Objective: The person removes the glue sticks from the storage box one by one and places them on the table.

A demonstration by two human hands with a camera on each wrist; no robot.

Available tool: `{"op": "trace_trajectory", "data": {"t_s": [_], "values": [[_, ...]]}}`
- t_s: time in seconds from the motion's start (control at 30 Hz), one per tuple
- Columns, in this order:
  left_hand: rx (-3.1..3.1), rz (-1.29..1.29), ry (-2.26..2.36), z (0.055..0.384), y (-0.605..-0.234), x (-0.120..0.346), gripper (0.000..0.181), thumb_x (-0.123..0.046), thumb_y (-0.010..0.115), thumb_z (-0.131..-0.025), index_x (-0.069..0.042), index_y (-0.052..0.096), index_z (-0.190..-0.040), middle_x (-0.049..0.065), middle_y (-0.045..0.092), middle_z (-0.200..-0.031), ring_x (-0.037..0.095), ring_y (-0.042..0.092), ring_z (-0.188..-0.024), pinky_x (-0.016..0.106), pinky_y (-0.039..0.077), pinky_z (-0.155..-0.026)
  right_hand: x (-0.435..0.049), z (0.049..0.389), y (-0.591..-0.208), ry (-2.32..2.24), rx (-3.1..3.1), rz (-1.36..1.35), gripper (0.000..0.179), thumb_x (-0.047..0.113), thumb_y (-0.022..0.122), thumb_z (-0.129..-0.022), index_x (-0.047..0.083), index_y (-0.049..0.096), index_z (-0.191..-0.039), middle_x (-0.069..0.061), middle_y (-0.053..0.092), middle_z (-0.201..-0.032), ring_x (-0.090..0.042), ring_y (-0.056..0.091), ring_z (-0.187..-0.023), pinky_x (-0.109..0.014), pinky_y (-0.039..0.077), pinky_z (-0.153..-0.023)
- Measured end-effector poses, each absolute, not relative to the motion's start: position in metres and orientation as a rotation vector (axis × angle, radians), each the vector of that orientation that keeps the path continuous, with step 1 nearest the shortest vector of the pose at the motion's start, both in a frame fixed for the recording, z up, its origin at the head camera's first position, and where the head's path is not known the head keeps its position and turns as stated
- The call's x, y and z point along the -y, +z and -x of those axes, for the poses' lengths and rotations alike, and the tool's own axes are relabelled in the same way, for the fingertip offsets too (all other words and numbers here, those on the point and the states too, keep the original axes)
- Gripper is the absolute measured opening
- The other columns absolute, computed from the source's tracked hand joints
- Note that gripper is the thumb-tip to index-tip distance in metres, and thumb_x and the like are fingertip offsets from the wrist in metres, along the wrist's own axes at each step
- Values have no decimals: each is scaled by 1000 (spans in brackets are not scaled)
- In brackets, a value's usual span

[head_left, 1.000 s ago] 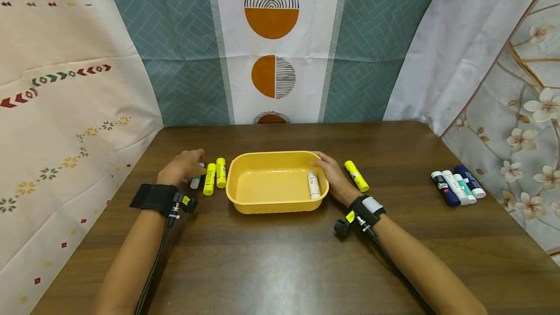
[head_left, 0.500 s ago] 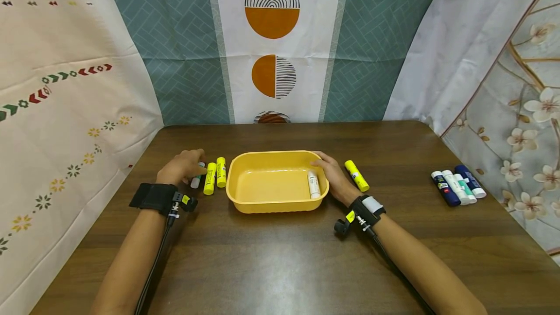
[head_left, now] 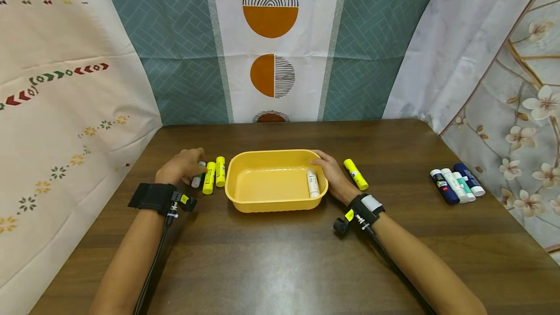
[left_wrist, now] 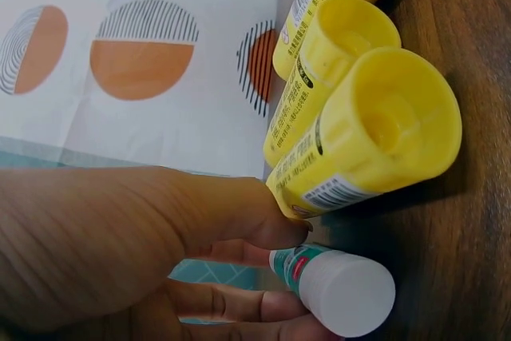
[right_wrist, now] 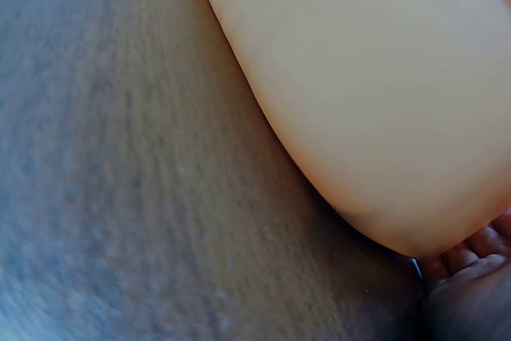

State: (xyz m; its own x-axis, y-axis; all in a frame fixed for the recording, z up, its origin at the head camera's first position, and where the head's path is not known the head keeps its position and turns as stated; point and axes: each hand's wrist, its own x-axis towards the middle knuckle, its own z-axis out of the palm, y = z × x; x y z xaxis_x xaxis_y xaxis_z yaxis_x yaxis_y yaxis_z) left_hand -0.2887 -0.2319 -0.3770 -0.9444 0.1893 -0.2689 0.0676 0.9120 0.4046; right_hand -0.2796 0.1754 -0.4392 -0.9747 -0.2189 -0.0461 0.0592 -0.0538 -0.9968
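Note:
My left hand (head_left: 181, 165) is at the left of the table, its thumb and fingers around a glue stick (left_wrist: 343, 289) with a white cap and a green label. Right beside the thumb, yellow glue sticks (left_wrist: 367, 125) lie in a row in the left wrist view; two of them show in the head view. In the middle sits a yellow plastic tray (head_left: 267, 206), and my right hand (head_left: 334, 176) grips its right end, thumb over the rim and the other fingers outside. A white glue stick (head_left: 312, 183) lies inside the tray at its right end.
To the right of my right hand lies one yellow glue stick (head_left: 356, 174). Farther right, near the table's edge, is a group of blue, white and green glue sticks (head_left: 455, 186). Patterned cloths (head_left: 275, 43) hang behind the table (head_left: 271, 261) and at both sides.

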Motion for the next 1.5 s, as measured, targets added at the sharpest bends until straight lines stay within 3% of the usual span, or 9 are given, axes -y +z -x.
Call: {"op": "trace_trajectory", "data": {"t_s": [0.23, 0.5, 0.67, 1.1, 1.5], "values": [[-2772, -200, 577, 292, -376, 232, 41, -20, 55, -100, 4, 49, -133, 24, 60, -104, 30, 64, -75, 38, 59, -64, -175, 279, -440, -2155, -2029, 176, 44, 10, 47, -101, 2, 49, -144, -17, 51, -139, -24, 52, -117, -30, 47, -97], [-2891, -248, 478, 291, -371, 225, 34, -25, 55, -100, -1, 55, -123, 26, 60, -124, 37, 60, -98, 49, 51, -79, -176, 279, -440, -2153, -2019, 176, 44, 9, 47, -100, 2, 49, -144, -17, 51, -137, -24, 52, -116, -30, 47, -97], [-3013, -338, 473, 287, -366, 214, 34, -27, 59, -101, 1, 56, -121, 25, 59, -118, 37, 58, -99, 52, 50, -82, -176, 281, -440, -2135, -2027, 173, 44, 10, 46, -101, 3, 49, -144, -18, 50, -140, -26, 52, -118, -30, 47, -97], [-3085, -860, 650, 261, -355, 127, 36, -33, 73, -92, -6, 63, -114, 15, 59, -99, 27, 55, -86, 39, 48, -69, -177, 282, -442, -2144, -2015, 180, 43, 11, 46, -102, 4, 50, -144, -15, 50, -139, -24, 52, -117, -31, 47, -98], [-2827, -1019, 879, 255, -371, 83, 60, -41, 74, -90, -9, 54, -137, 15, 58, -129, 30, 60, -112, 45, 54, -89, -177, 280, -439, -2122, -2043, 183, 43, 12, 47, -101, 3, 49, -144, -13, 52, -136, -23, 52, -116, -31, 46, -98]]}}
